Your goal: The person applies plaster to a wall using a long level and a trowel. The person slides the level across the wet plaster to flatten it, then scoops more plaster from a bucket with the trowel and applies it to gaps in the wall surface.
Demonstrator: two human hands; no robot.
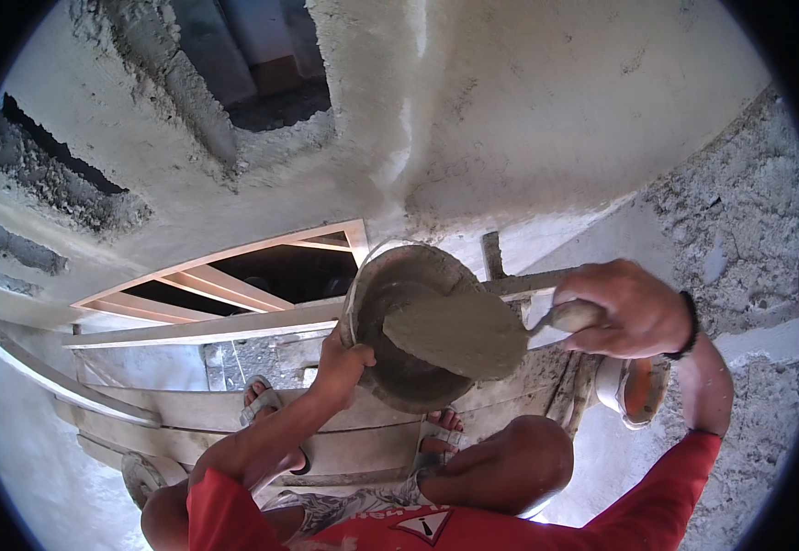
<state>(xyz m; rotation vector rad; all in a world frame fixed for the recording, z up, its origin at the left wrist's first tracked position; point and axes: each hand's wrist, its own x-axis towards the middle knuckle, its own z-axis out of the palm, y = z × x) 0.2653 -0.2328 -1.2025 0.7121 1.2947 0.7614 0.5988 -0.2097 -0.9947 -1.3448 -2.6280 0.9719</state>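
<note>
In the head view, my left hand (340, 367) was closed on the left rim of a round, mortar-stained bowl (415, 270) at the centre of the frame, its thumb pressed over the edge. My right hand (636, 310), right of centre, was wrapped tightly round the handle of a trowel (459, 338), whose wide blade, coated in wet grey mortar, reached leftward over the bowl's mouth. I could not tell whether the blade touched the inside. A pale bucket (611, 386) with an orange inside stood below my right wrist. A wooden beam (225, 329) ran behind the bowl from the left of the frame, and planks (326, 450) lay under my sandalled feet at lower centre
</note>
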